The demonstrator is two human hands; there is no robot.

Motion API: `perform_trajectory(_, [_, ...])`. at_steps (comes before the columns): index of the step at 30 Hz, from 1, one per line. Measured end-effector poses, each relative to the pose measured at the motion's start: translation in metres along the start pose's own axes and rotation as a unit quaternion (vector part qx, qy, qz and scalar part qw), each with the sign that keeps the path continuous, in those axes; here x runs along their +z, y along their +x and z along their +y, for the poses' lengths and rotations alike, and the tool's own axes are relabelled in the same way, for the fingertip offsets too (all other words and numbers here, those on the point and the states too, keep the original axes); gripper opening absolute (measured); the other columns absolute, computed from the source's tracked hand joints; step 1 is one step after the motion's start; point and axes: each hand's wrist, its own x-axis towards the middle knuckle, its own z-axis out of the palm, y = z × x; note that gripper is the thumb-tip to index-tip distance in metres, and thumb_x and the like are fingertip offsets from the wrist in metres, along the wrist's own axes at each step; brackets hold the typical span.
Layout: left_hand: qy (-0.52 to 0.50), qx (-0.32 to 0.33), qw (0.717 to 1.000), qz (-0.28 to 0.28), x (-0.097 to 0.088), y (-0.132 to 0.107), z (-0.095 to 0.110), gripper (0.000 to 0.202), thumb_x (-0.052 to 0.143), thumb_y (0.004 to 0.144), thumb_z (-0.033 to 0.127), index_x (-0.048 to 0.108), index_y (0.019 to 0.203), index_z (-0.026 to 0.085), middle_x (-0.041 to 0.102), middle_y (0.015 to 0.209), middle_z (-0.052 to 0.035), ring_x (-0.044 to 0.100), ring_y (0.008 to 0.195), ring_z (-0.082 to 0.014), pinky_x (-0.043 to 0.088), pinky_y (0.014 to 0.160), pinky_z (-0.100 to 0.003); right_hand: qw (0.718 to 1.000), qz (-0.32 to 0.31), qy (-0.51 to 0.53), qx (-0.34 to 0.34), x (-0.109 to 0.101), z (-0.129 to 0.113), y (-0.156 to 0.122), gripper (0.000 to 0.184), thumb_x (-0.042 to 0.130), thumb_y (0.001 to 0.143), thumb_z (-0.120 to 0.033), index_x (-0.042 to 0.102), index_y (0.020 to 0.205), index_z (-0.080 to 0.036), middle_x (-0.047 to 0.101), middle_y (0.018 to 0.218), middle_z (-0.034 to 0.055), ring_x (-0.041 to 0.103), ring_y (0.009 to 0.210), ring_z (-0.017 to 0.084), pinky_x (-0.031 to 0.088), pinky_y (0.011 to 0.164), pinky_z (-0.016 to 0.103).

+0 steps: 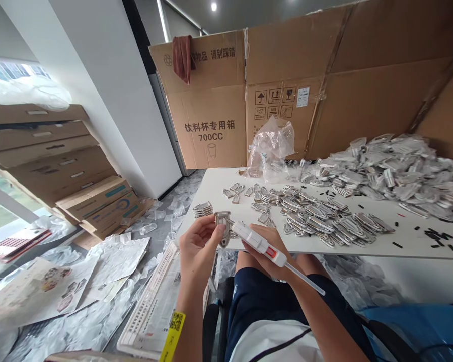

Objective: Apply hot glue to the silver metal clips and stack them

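Note:
My left hand (198, 246) pinches a small silver metal clasp (223, 223) at the near left corner of the white table (407, 236). My right hand (266, 251) grips a white pen-shaped tool (258, 242) with a red mark and a thin cable; its tip touches the clasp. Several more metal clasps (317, 211) lie spread over the table just beyond my hands. A short stack of clasps (203, 208) sits at the table's left edge. A yellow band is on my left wrist.
A large heap of bagged clasps (392, 168) fills the table's far right, with a clear plastic bag (270, 148) behind. Cardboard boxes (211, 100) wall the back. Flat cartons (49, 156) are stacked left. Papers and plastic wrap (79, 281) litter the floor. Small black pieces (436, 236) dot the table's right.

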Motion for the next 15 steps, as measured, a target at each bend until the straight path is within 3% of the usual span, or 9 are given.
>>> perform_trajectory(15, [-0.011, -0.006, 1.000, -0.010, -0.0010, -0.0030, 0.0020, 0.023, 0.093, 0.080, 0.030, 0.085, 0.098, 0.018, 0.084, 0.086, -0.0069, 0.076, 0.076, -0.0184, 0.061, 0.068, -0.026, 0.998, 0.025, -0.029, -0.040, 0.0014, 0.0061, -0.0009, 0.048, 0.054, 0.110, -0.046, 0.037, 0.071, -0.024, 0.044, 0.065, -0.0029, 0.041, 0.059, 0.015, 0.028, 0.059, 0.033])
